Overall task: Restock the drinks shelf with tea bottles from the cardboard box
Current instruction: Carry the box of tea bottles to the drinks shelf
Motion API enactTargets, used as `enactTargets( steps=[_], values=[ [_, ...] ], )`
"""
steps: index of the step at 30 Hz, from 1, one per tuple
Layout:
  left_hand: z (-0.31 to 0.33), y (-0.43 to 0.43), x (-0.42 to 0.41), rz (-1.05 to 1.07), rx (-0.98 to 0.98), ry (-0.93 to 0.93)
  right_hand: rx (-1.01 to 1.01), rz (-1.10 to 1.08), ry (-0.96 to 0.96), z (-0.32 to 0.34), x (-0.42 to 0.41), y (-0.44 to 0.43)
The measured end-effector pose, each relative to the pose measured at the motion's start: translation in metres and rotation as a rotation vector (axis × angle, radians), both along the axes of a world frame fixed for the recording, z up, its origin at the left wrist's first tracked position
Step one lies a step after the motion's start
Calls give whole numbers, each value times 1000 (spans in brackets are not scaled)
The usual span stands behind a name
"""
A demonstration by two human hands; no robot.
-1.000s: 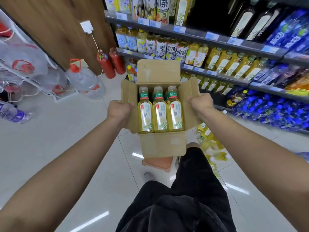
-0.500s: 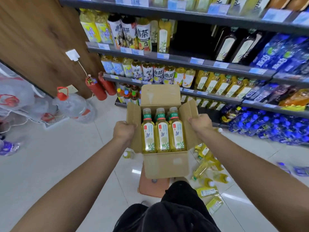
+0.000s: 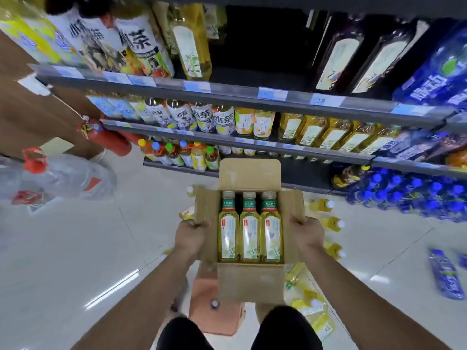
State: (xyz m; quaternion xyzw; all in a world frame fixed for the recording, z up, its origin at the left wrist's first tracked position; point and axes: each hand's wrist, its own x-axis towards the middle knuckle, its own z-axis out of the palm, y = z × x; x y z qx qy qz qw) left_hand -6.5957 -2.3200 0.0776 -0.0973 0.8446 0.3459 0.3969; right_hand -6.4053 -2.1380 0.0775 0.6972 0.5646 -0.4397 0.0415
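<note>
— How many tea bottles (image 3: 249, 231) lay in the cardboard box (image 3: 250, 282)?
— Three, side by side. The left hand (image 3: 192, 236) gripped its left flap, the right hand (image 3: 308, 234) its right, before the drinks shelf (image 3: 227, 93).

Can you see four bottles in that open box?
No, only three yellow tea bottles with green neck labels show, lying side by side in the open brown cardboard box.
</note>
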Motion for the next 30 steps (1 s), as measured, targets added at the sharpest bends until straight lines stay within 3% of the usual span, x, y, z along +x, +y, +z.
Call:
enactTargets(
  steps=[11, 18, 30],
  values=[
    [-213, 88, -42, -140, -61, 6, 58, -87, -152, -208, -22, 49],
    [-326, 109, -68, -200, -113, 12, 36, -173, -133, -322, -38, 65],
    [-421, 132, -105, -294, -103, 69, 37, -85, -107, -419, -67, 96]
  ],
)
